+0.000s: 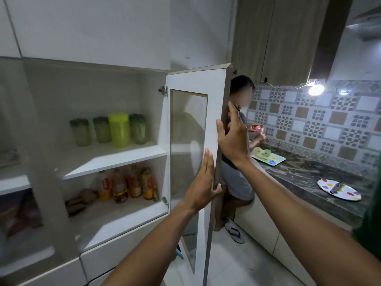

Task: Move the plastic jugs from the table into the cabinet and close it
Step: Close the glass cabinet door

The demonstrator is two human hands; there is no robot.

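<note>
From my head view, the cabinet door [193, 129] stands open, swung out toward me at the centre, its glass panel edged in a white frame. My left hand [203, 182] lies flat against the door's inner face at about 6 o'clock from the panel's middle, fingers [207, 162] straight and together, thumb hooked round the free edge, so it presses rather than clasps. My right hand [232, 139] is higher, at 3 o'clock from the panel, with its fingers wrapped over the door's outer edge, gripping it. Inside the cabinet [86, 96], at 9 o'clock from the door, the upper shelf [115, 159] carries the plastic jugs in a row: three dull green jugs [80, 132] and one bright yellow-green jug [119, 130] standing upright between the second and the last. The lower shelf holds bottles [119, 186] with orange and red labels. Beyond the door at 3 o'clock a dark marbled surface [305, 174] bears a spotted plate [339, 189] and a pale tray [270, 158], and another person [237, 180] stands beside it, partly hidden by the door.
</note>
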